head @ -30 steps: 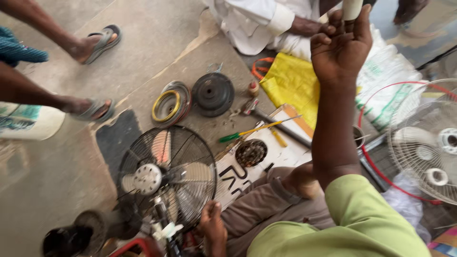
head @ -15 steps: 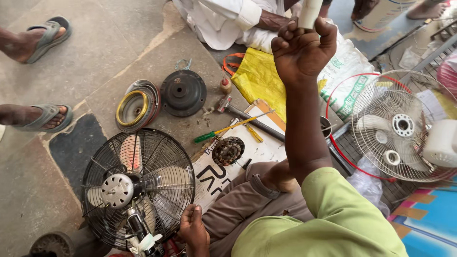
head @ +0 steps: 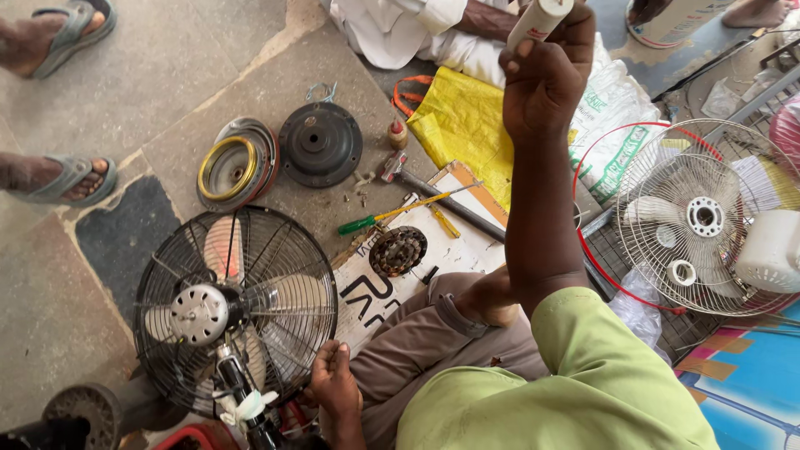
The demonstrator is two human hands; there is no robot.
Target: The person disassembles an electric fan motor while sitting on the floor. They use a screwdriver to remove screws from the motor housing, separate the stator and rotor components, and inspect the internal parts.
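A black caged fan (head: 236, 308) lies near left on the stone floor (head: 192, 67), and the left hand (head: 333, 385) rests loosely curled against its guard rim at the near edge. Far right, the raised right hand (head: 546, 71) is clenched around a white tube (head: 539, 21), above a yellow bag (head: 462, 125).

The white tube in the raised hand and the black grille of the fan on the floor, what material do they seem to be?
White tube: probably plastic, smooth and slightly glossy; the right hand closes its grip around it. Black grille: thin metal wire, dark painted, with many fine spokes meeting an outer ring. The left hand touches its rim.
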